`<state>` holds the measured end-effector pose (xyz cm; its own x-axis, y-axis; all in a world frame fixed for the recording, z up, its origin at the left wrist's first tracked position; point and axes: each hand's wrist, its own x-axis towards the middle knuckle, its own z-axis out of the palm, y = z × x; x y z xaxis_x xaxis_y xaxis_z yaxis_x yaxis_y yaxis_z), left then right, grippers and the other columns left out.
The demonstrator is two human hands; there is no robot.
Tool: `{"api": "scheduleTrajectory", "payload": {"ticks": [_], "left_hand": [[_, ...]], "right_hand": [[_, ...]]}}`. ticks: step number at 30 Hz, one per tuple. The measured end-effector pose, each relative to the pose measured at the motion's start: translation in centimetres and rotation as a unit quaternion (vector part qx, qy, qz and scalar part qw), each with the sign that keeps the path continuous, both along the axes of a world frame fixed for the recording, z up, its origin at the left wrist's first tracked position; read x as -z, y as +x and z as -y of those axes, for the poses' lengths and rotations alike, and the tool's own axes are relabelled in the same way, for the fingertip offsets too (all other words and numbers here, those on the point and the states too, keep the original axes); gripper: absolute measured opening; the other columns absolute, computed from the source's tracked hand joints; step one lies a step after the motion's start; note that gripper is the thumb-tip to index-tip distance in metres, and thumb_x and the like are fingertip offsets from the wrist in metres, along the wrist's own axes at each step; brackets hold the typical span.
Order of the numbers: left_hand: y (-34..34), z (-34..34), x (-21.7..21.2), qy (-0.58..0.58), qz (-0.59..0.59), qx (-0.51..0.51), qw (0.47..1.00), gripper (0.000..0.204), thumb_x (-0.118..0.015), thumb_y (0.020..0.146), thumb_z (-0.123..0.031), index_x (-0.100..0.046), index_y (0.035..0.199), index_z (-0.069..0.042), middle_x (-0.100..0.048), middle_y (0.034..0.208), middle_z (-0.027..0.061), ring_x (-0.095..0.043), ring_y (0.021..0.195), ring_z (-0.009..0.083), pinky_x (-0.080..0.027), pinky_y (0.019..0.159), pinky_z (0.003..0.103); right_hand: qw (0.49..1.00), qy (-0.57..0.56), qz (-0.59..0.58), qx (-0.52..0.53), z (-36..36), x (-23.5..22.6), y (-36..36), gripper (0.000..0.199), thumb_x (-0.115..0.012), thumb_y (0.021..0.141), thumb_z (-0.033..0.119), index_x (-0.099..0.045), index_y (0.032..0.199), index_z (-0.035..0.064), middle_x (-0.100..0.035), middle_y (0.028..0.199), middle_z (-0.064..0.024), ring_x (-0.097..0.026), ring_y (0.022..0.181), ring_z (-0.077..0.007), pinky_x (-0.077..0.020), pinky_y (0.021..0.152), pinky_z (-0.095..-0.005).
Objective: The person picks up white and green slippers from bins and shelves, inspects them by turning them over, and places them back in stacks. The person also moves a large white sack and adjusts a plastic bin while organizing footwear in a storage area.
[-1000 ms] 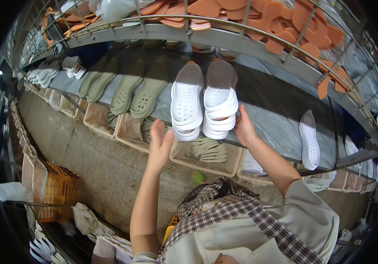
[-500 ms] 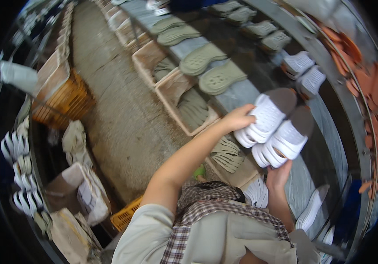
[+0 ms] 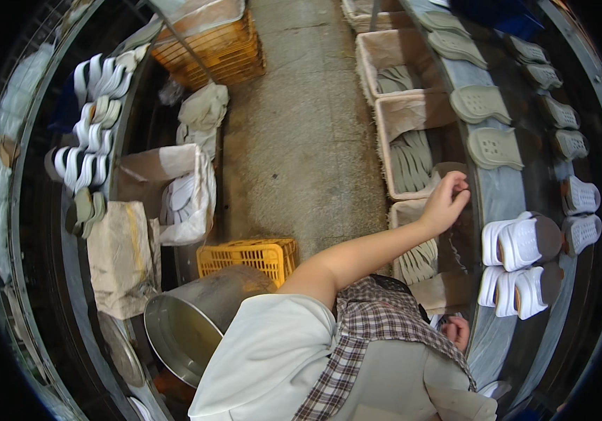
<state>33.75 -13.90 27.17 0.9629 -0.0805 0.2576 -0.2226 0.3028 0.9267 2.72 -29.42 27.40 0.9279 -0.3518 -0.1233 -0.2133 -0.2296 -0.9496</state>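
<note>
My left hand [image 3: 447,202] hangs with its fingers loosely curled and grasping nothing, just above the rim of a cloth-lined crate [image 3: 413,137] of grey-green soles and beside the edge of the conveyor belt [image 3: 501,189] on the right. My right hand [image 3: 457,331] sits low against my body at the belt's near edge, fingers curled in; I cannot tell whether it grips anything. Two white clogs on dark lasts [image 3: 522,242] [image 3: 518,289] stand on the belt just right of my hands, apart from both. Farther along the belt lie grey-green soles [image 3: 495,147]. Across the concrete aisle on the left stand a yellow plastic crate [image 3: 248,256], a steel drum [image 3: 192,326] and a rack of white shoes [image 3: 90,126].
</note>
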Motion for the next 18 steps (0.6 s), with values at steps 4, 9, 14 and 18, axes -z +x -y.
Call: {"api": "scheduleTrajectory", "payload": {"ticks": [4, 9, 14, 18], "left_hand": [[-1.5, -5.2, 3.9, 0.043, -0.096, -0.052, 0.993, 0.029, -0.054, 0.088, -0.008, -0.042, 0.114, -0.003, -0.052, 0.095, 0.0068, -0.052, 0.087, 0.0140, -0.045, 0.075, 0.027], [-2.9, -9.2, 6.4, 0.052, -0.098, -0.133, 0.985, 0.029, -0.054, 0.085, -0.006, -0.045, 0.112, -0.002, -0.055, 0.090, 0.0088, -0.055, 0.082, 0.0181, -0.047, 0.075, 0.031], [-3.4, -13.0, 6.7, 0.065, -0.127, -0.146, 0.979, 0.029, -0.052, 0.088, -0.005, -0.043, 0.115, -0.002, -0.055, 0.094, 0.0084, -0.054, 0.084, 0.0162, -0.046, 0.078, 0.029], [-3.5, -15.2, 6.5, 0.074, -0.150, -0.154, 0.974, 0.029, -0.052, 0.087, -0.005, -0.042, 0.115, -0.003, -0.055, 0.096, 0.0073, -0.053, 0.085, 0.0148, -0.045, 0.078, 0.028]], "right_hand": [[0.986, 0.083, -0.136, -0.057, -1.6, 3.4, 2.1, 0.015, -0.054, 0.089, 0.006, -0.055, 0.103, 0.0005, -0.055, 0.083, -0.0026, -0.053, 0.073, -0.0103, -0.0446, 0.067, -0.0231], [0.973, 0.083, -0.173, -0.128, -4.7, 3.6, 7.0, 0.018, -0.057, 0.089, 0.011, -0.056, 0.104, 0.0008, -0.056, 0.083, -0.0017, -0.052, 0.073, -0.0086, -0.0433, 0.066, -0.0223], [0.963, 0.013, -0.179, -0.203, -8.3, 3.2, 10.6, 0.019, -0.064, 0.084, 0.011, -0.059, 0.099, 0.0011, -0.060, 0.089, -0.0052, -0.057, 0.078, -0.0103, -0.0461, 0.069, -0.0232], [0.953, -0.051, -0.163, -0.251, -9.6, 3.0, 11.8, 0.022, -0.064, 0.083, 0.013, -0.060, 0.101, 0.0011, -0.060, 0.086, -0.0047, -0.057, 0.075, -0.0105, -0.0466, 0.067, -0.0241]]}}
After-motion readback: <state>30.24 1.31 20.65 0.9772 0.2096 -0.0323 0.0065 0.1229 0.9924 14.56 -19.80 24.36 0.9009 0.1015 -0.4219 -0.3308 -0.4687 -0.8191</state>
